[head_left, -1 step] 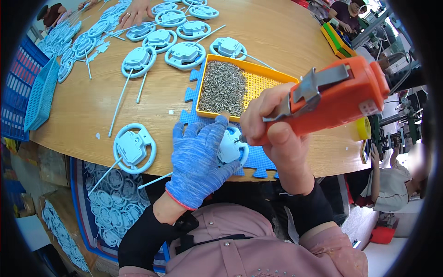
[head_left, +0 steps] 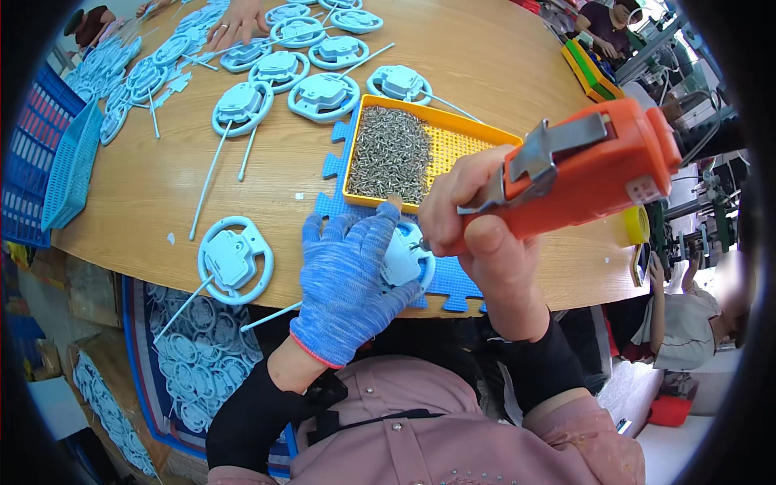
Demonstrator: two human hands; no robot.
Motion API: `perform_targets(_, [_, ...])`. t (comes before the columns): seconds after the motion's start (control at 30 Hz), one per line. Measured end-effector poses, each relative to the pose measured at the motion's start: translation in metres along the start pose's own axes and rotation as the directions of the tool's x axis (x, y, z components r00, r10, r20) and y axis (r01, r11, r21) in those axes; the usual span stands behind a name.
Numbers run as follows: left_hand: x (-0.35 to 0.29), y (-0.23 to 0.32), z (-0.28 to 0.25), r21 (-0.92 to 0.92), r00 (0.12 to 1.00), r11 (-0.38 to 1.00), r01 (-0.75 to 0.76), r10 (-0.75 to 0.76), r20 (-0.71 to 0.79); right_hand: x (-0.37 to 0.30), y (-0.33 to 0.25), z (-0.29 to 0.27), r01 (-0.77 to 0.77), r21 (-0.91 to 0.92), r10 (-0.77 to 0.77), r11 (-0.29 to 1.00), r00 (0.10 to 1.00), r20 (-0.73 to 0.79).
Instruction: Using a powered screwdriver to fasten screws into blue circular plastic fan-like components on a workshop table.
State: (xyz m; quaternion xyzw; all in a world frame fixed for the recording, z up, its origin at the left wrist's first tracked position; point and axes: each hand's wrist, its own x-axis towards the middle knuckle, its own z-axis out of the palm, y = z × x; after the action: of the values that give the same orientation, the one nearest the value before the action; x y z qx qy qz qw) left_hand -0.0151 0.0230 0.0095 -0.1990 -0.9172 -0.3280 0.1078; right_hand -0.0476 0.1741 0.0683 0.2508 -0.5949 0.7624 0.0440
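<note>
My left hand, in a blue knitted glove, presses on a light-blue plastic toy steering wheel and holds it on a blue foam mat. The glove covers the wheel's left part; a thin rod sticks out beyond the hand. My bare right hand is wrapped round an orange electric screwdriver with a metal clip on its upper side. Its tip meets the right side of the wheel's hub. Just beyond both hands stands a yellow tray with a heap of small screws.
Another toy steering wheel lies left of my glove, and several more spread across the table's far side, where another person's hand reaches in. Blue baskets stand at the left edge. Below hangs a bin of wheels.
</note>
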Motion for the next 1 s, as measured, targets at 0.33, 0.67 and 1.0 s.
perform_targets(0.33, [0.003, 0.005, -0.029, 0.185, 0.988, 0.981, -0.048, 0.02, 0.152, 0.017, 0.004, -0.021, -0.098, 0.137, 0.099, 0.986, 0.995, -0.004])
perform_targets(0.67, [-0.104, -0.056, -0.166, 0.478, 0.952, 0.847, 0.233, -0.299, 0.066, 0.018, 0.003, -0.105, 0.184, 0.068, -0.161, 0.981, 0.952, -0.26])
perform_targets(1.0, [0.126, -0.125, -0.054, 0.466, 0.998, 0.883, -0.059, 0.069, -0.004, 0.014, 0.009, -0.111, 0.125, 0.075, -0.103, 0.989, 0.964, -0.245])
